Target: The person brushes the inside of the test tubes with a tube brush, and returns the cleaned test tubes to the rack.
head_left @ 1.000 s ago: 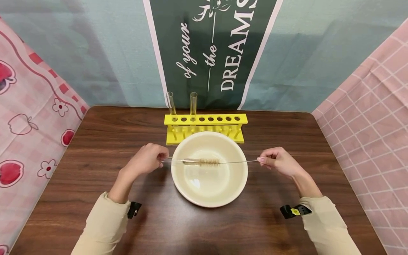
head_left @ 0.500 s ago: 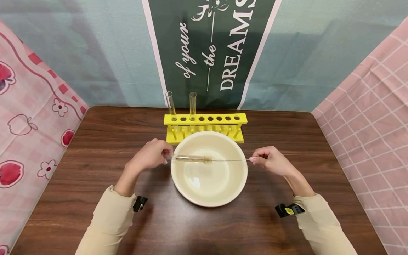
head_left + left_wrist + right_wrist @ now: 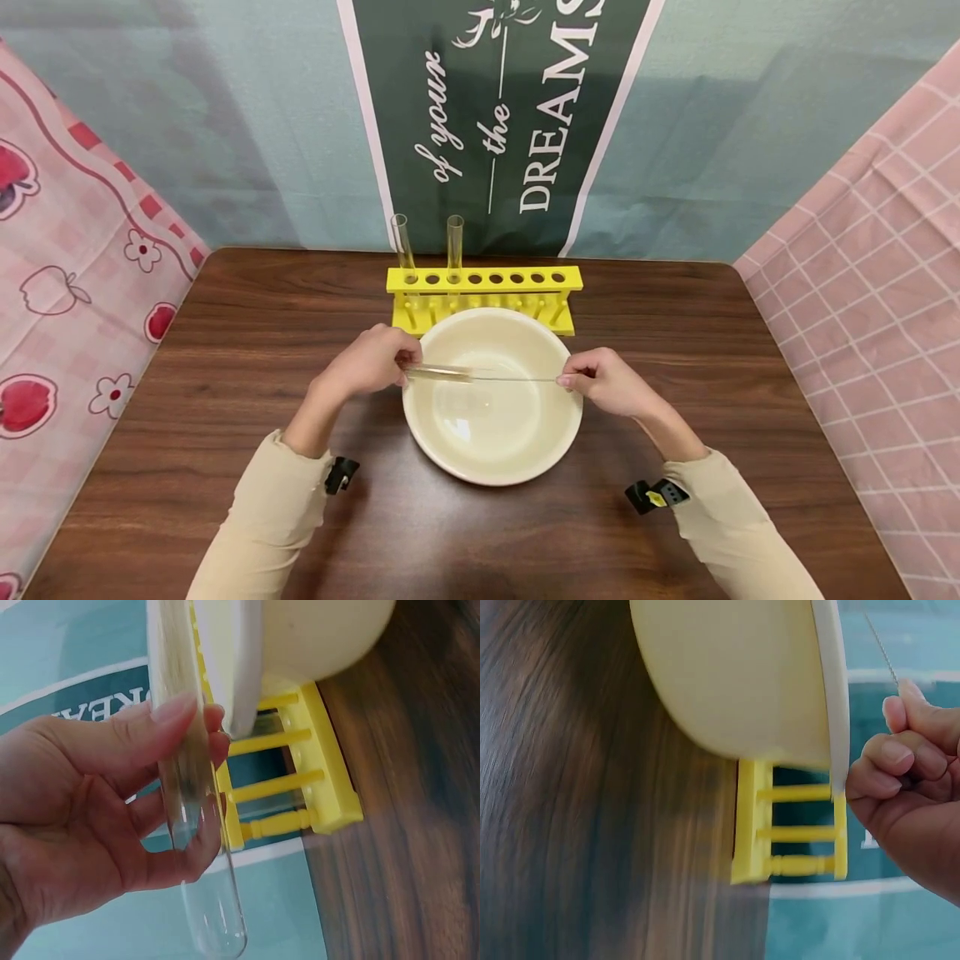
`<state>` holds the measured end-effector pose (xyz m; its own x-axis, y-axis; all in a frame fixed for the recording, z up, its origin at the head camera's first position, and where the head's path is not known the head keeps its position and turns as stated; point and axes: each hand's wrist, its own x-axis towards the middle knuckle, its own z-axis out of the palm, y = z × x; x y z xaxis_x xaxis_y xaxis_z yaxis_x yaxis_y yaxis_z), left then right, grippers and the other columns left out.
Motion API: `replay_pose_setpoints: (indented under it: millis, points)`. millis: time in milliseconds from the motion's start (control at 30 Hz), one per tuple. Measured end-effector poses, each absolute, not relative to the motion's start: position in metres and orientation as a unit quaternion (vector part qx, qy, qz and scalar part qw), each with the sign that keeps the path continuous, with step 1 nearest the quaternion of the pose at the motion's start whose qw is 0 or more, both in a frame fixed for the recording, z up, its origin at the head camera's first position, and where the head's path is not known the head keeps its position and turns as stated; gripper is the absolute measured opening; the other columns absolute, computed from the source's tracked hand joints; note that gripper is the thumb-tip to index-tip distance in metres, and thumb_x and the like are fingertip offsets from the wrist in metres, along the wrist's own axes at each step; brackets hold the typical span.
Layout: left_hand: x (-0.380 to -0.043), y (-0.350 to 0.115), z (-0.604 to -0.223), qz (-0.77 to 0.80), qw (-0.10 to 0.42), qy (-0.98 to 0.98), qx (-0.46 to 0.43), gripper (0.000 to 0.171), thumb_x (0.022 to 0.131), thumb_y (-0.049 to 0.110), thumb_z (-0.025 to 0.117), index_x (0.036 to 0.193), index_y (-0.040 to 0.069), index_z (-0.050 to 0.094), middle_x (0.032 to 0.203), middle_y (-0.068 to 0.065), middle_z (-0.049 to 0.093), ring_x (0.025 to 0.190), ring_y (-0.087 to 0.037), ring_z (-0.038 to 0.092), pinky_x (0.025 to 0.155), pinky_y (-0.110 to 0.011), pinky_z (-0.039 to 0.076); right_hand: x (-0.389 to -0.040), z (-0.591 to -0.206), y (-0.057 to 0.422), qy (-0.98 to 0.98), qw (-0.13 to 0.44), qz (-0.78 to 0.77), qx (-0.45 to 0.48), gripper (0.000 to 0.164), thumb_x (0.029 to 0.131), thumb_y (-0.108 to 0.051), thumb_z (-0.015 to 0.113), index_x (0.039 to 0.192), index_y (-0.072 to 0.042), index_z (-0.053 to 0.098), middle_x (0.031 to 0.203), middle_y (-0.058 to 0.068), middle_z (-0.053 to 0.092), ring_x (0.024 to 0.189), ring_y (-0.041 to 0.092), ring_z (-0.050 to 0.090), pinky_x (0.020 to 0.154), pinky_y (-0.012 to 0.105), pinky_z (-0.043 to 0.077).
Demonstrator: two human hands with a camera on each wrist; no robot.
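Note:
My left hand (image 3: 377,360) grips a clear glass test tube (image 3: 214,915) between thumb and fingers, its rounded end sticking out below the hand in the left wrist view. Inside the tube sit the tan bristles of a test tube brush (image 3: 178,667). From the tube's mouth the brush's thin twisted wire handle (image 3: 883,651) runs right across the bowl. My right hand (image 3: 606,381) pinches that wire between thumb and forefinger, over the bowl's right rim. Tube and brush lie level above a cream bowl (image 3: 491,454).
Behind the bowl stands a yellow test tube rack (image 3: 517,279). Two glass test tubes, a left one (image 3: 402,246) and another (image 3: 454,246), stand upright in it. The dark wooden table (image 3: 495,542) ends at a blue-green cloth backdrop (image 3: 262,125).
My right hand has moved left, sliding the brush deeper into the tube. My left hand has shifted right with the tube, over the bowl's left rim.

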<state>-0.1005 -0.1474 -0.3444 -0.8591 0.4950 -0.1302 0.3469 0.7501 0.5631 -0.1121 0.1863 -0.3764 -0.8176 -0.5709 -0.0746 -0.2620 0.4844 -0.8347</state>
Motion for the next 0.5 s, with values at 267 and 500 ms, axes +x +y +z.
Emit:
replay_pose_setpoints:
  millis: [267, 500]
  points:
    - [-0.103, -0.140, -0.340, 0.265, 0.145, 0.924, 0.235, 0.025, 0.062, -0.012, 0.073, 0.070, 0.008, 0.061, 0.060, 0.002, 0.046, 0.062, -0.015, 0.043, 0.059, -0.027, 0.037, -0.108, -0.372, 0.166, 0.858, 0.153, -0.406, -0.273, 0.017, 0.082, 0.000, 0.063, 0.066, -0.004, 0.060, 0.057, -0.004, 0.042, 0.052, 0.010, 0.039, 0.050, 0.023, 0.037]
    - [-0.106, -0.131, -0.335, 0.265, 0.156, 0.916, 0.259, 0.022, 0.065, -0.010, 0.072, 0.069, 0.007, 0.059, 0.060, 0.003, 0.043, 0.061, -0.014, 0.041, 0.060, -0.027, 0.035, -0.103, -0.374, 0.150, 0.867, 0.088, -0.364, -0.328, 0.027, 0.082, -0.003, 0.065, 0.060, -0.011, 0.052, 0.054, -0.010, 0.031, 0.050, 0.005, 0.031, 0.049, 0.021, 0.031]
